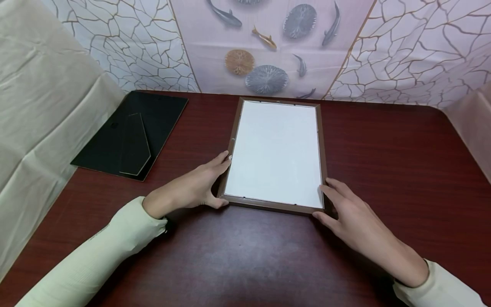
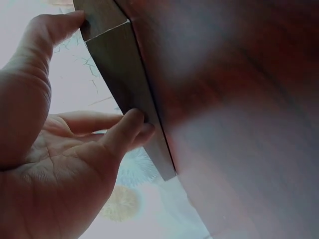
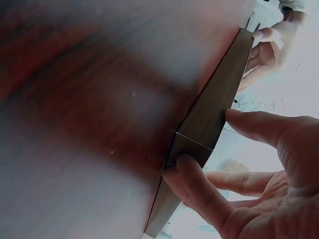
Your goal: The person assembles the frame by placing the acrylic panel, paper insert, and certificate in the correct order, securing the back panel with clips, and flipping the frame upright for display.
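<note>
A brown picture frame [image 1: 323, 157] lies back side up on the dark red table, with a white sheet [image 1: 274, 149] filling its middle. Small dark tabs show along its inner edge. My left hand [image 1: 199, 181] grips the near left corner, thumb at the front edge and fingers along the left side. At the near right corner my right hand [image 1: 353, 217] holds the frame likewise, its thumb on the front edge. Both wrist views show curled fingers against the frame's side [image 2: 117, 64], close to the mitred corner joint.
A black backing board [image 1: 161, 115] with a fold-out stand [image 1: 134, 145] lies at the left of the table [image 1: 230, 256]. Patterned cloth [image 1: 268, 51] hangs along the back edge, and pale cloth [image 1: 42, 106] covers the left side.
</note>
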Demonstrator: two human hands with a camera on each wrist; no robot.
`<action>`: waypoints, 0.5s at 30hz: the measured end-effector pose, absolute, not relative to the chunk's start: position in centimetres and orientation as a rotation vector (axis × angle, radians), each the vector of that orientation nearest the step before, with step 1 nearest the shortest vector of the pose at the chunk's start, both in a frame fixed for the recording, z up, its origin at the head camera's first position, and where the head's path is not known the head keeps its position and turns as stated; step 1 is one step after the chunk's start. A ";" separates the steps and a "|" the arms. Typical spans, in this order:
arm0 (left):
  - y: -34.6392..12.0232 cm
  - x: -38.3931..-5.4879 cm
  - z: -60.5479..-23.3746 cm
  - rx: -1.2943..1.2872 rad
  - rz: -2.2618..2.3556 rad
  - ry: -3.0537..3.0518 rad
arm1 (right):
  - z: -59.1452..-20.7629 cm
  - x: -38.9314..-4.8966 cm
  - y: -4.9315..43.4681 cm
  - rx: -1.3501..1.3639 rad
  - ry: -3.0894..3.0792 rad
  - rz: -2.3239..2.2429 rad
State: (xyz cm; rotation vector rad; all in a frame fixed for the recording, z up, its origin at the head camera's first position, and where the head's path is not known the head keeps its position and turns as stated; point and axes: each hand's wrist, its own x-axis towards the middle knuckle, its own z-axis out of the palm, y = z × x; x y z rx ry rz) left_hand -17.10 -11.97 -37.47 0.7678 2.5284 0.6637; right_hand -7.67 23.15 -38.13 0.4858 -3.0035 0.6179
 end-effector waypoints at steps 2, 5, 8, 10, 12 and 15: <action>-12.7 -16.9 -37.5 0.801 0.674 2.555 | -38.2 -7.7 23.2 0.488 -2.998 0.612; -14.3 -16.7 -37.5 0.829 0.699 2.615 | -38.2 -7.7 23.2 0.492 -2.992 0.605; -16.5 -16.5 -37.3 0.839 0.724 2.689 | -38.2 -7.8 23.2 0.496 -2.987 0.612; -17.9 -16.4 -37.0 0.827 0.729 2.737 | -38.2 -7.8 23.3 0.499 -2.986 0.613; -19.4 -16.4 -36.7 0.808 0.738 2.786 | -38.2 -7.8 23.3 0.501 -2.988 0.614; -22.0 -16.4 -36.2 0.774 0.744 2.869 | -38.2 -7.9 23.3 0.501 -2.997 0.618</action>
